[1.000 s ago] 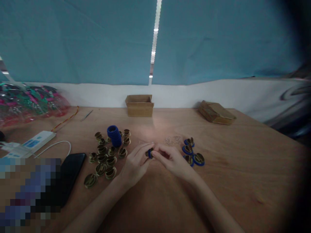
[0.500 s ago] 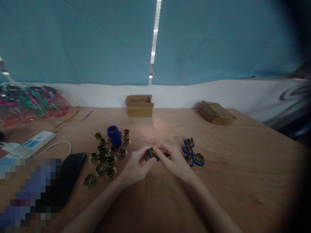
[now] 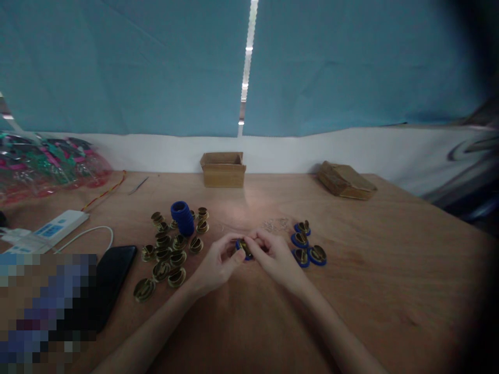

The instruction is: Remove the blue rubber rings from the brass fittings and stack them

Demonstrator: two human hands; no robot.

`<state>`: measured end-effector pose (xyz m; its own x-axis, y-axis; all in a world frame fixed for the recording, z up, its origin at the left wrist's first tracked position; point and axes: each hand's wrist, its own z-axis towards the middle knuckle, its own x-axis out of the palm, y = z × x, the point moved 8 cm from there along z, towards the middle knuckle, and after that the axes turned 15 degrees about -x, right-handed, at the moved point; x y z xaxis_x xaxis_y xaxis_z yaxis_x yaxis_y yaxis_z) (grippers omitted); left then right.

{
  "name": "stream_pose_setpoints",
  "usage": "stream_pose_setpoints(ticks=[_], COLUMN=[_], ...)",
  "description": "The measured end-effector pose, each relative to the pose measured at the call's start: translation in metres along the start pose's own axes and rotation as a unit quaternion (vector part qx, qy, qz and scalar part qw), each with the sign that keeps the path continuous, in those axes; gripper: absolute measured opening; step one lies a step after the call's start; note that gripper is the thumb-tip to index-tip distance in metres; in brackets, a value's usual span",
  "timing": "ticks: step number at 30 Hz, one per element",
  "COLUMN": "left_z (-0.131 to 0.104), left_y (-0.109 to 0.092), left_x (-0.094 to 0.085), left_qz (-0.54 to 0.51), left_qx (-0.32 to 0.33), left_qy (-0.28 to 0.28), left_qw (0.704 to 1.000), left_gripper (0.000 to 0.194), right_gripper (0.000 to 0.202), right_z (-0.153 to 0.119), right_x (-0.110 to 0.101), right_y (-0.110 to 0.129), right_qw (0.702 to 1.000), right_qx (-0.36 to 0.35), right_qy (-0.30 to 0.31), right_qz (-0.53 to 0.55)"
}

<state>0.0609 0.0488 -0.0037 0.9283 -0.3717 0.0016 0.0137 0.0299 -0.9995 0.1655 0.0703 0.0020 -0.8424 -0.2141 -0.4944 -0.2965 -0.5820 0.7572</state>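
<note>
Between my two hands is a round brass piece with a blue ring [image 3: 245, 249] around it. My left hand [image 3: 219, 262] grips it from the left with thumb and fingers. My right hand [image 3: 275, 254] pinches it from the right, partly covering it. Several brass pieces without rings [image 3: 177, 257] stand to the left of my hands, around a leaning stack of blue rings [image 3: 183, 218]. On the right lie several brass pieces with blue rings [image 3: 317, 254]. Behind my right hand, small clear bits [image 3: 276, 224] are scattered on the table.
An open cardboard box [image 3: 223, 176] stands at the table's back, another box [image 3: 346, 181] at the back right. A black phone [image 3: 116, 280], a white power strip [image 3: 58, 228], a cable and plastic-wrapped tools [image 3: 50, 163] are on the left.
The fingers have shifted slightly around the brass piece, and its blue ring shows a little more. My left thumb has moved slightly left. Both hands still hold it.
</note>
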Motion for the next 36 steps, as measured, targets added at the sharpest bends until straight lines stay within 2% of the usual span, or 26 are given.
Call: stream_pose_setpoints(ticks=[9, 17, 21, 24, 29, 33, 36], left_z=[-0.001, -0.001, -0.001, 0.002, 0.004, 0.003, 0.002], left_y=[0.011, 0.011, 0.012, 0.016, 0.019, 0.022, 0.019], left_x=[-0.002, -0.001, -0.004, -0.006, -0.007, -0.006, -0.007], left_qz=[0.058, 0.081, 0.054, 0.018, -0.011, 0.006, 0.053], left_qx=[0.0, 0.011, 0.034, 0.026, 0.015, 0.006, 0.007], left_qy=[-0.019, -0.03, -0.049, -0.052, -0.052, -0.06, -0.087], left_qw=[0.998, 0.996, 0.997, 0.998, 0.998, 0.998, 0.995], left_gripper=[0.029, 0.032, 0.038, 0.043, 0.047, 0.04, 0.034], right_gripper=[0.028, 0.027, 0.019, 0.011, 0.018, 0.017, 0.021], right_z=[0.0, -0.001, 0.001, 0.001, -0.003, -0.018, -0.025], right_x=[0.001, 0.003, -0.004, -0.004, 0.005, 0.023, 0.031], right_y=[0.0, -0.002, -0.002, -0.009, -0.03, -0.05, -0.051], right_qw=[0.998, 0.999, 1.0, 0.996, 0.979, 0.931, 0.902], right_qx=[-0.005, 0.0, 0.012, 0.043, 0.108, 0.246, 0.299], right_qy=[0.003, 0.003, -0.028, -0.042, -0.055, -0.025, 0.002], right_qz=[-0.057, -0.039, -0.008, 0.063, 0.167, 0.27, 0.311])
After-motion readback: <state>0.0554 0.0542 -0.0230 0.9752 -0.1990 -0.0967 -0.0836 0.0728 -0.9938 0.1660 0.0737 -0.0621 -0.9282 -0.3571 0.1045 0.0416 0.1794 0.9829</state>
